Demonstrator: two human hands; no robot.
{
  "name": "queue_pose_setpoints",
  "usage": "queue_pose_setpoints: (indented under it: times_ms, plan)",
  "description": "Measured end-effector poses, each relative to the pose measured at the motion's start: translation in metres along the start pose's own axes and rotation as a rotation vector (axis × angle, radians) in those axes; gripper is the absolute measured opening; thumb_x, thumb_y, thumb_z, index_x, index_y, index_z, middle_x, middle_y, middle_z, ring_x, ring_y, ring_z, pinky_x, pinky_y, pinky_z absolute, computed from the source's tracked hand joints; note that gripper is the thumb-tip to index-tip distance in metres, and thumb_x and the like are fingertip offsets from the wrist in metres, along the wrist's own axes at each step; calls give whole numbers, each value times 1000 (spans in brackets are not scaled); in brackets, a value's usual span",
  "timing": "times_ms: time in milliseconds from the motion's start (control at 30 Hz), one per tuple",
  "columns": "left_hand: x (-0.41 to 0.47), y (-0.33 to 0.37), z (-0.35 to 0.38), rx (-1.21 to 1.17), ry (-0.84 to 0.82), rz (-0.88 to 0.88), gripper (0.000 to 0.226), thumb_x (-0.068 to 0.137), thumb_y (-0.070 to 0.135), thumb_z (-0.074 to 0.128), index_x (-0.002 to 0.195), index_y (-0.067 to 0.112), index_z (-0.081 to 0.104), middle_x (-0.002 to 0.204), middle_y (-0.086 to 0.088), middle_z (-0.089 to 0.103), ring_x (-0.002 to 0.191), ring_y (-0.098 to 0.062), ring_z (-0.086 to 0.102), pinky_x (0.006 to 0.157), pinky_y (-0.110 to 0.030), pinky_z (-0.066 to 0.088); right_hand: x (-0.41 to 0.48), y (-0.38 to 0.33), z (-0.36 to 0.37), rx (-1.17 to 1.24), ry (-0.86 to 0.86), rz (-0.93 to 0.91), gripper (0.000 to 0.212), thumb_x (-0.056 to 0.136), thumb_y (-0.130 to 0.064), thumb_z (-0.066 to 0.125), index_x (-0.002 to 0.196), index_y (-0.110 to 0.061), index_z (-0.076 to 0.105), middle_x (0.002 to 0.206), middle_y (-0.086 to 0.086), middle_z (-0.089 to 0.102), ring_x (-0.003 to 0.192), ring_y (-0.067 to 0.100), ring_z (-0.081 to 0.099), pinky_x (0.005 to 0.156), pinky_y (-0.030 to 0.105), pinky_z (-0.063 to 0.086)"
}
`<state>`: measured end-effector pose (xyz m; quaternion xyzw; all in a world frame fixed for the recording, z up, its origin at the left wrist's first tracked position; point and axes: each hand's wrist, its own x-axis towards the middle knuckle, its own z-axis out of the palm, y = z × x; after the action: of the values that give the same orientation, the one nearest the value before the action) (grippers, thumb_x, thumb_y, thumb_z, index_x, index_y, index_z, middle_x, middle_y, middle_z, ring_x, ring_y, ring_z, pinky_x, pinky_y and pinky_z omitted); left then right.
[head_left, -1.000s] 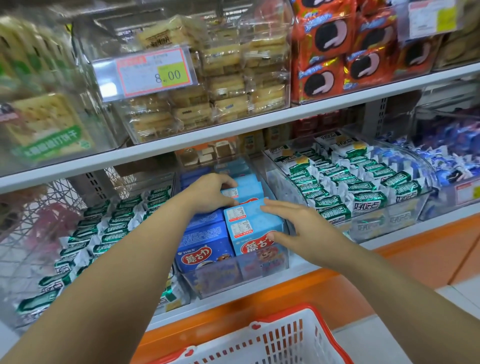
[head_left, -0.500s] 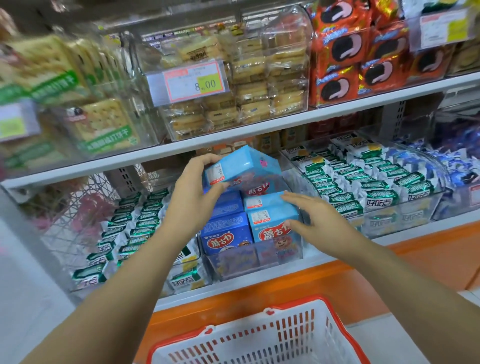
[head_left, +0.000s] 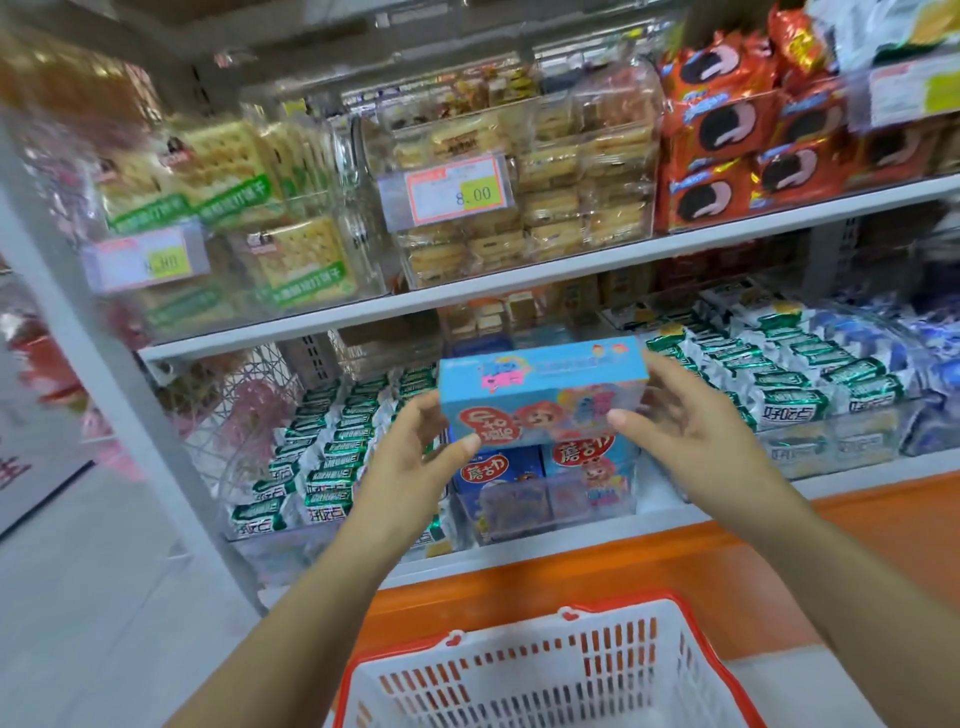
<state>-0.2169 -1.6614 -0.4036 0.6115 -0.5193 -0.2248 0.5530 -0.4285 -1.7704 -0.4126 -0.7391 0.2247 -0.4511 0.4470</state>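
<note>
A light blue snack box (head_left: 543, 392) with red cartoon print is held in the air in front of the lower shelf, its print upside down to me. My left hand (head_left: 415, 457) grips its left end with thumb on the front. My right hand (head_left: 675, 415) holds its right end, fingers round the edge. Below and behind it, more blue boxes (head_left: 519, 478) of the same kind stand in a clear plastic bin (head_left: 545, 512) on the lower shelf.
A white basket with a red rim (head_left: 545, 670) sits below my arms by the orange shelf base (head_left: 649, 566). Green-wrapped snack packs (head_left: 322, 457) fill bins left and right of the blue boxes. The upper shelf (head_left: 519, 278) carries cracker packs, a price tag (head_left: 447, 192) and red cookie bags (head_left: 727, 150).
My left hand lifted one blue box out of the bin and brought it forward. My right hand left the boxes in the bin and took the box's right end. The view shifted left.
</note>
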Motion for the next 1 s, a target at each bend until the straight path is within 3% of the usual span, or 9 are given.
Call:
queue_pose_setpoints:
  times_ms: [100,200,267,367,500,600,733,867,1000]
  plan:
    - [-1,-4,0,-53,23,-66,26,93,8,57,111,27,56,109,11,69,105,-2,63,83,-15,52,-6,-5,3,-26,13,-30,56,89,-14,61,134,-41,44,124,-18,59,114,-2,55,89,21,50]
    - [0,-5,1,-201,-2,-138,21,95,10,52,112,20,58,106,5,71,104,-12,66,87,-27,54,-11,-16,5,69,94,-51,55,84,-11,66,117,-50,47,110,-29,58,100,-13,58,72,7,49]
    - [0,-3,2,-319,-23,-197,21,96,12,48,113,18,58,104,2,72,97,-13,69,81,-24,56,-13,-24,6,123,89,-53,45,81,-21,66,111,-52,51,107,-27,61,96,-9,62,70,15,55]
    - [-1,0,3,-433,-62,-286,23,96,19,45,115,18,58,95,1,74,82,-13,70,72,-24,57,-16,-33,8,141,-10,-25,40,76,-38,57,113,-53,52,114,-6,64,96,2,66,68,31,60]
    - [0,0,3,-429,-62,-384,21,96,25,47,110,18,61,84,-1,74,75,-15,70,76,-27,58,-14,-34,5,208,-34,-9,41,81,-35,50,122,-43,52,123,-9,58,101,-4,62,70,17,55]
    - [1,2,5,-413,-39,-449,21,95,29,51,106,15,62,83,-5,75,71,-16,71,73,-25,59,-13,-31,2,172,-35,27,41,82,-39,46,122,-44,51,121,-11,60,95,-4,62,66,17,55]
    - [2,9,10,-398,48,-513,21,93,34,55,99,15,61,74,-5,72,60,-13,67,71,-30,55,-10,-28,0,133,-8,66,44,81,-47,44,124,-42,51,113,-8,66,80,7,65,74,16,51]
    - [2,25,14,-415,51,-536,22,90,38,59,99,18,61,87,-8,60,63,-15,59,76,-35,54,-7,-21,-4,121,25,241,64,69,-60,52,126,-32,59,103,-9,71,78,14,69,86,26,52]
    - [-1,41,21,-427,-9,-540,26,84,43,62,96,20,64,83,-6,59,63,-14,60,79,-43,57,-3,-12,-8,196,111,398,25,85,-43,59,104,-28,67,98,-3,72,74,16,71,90,34,51]
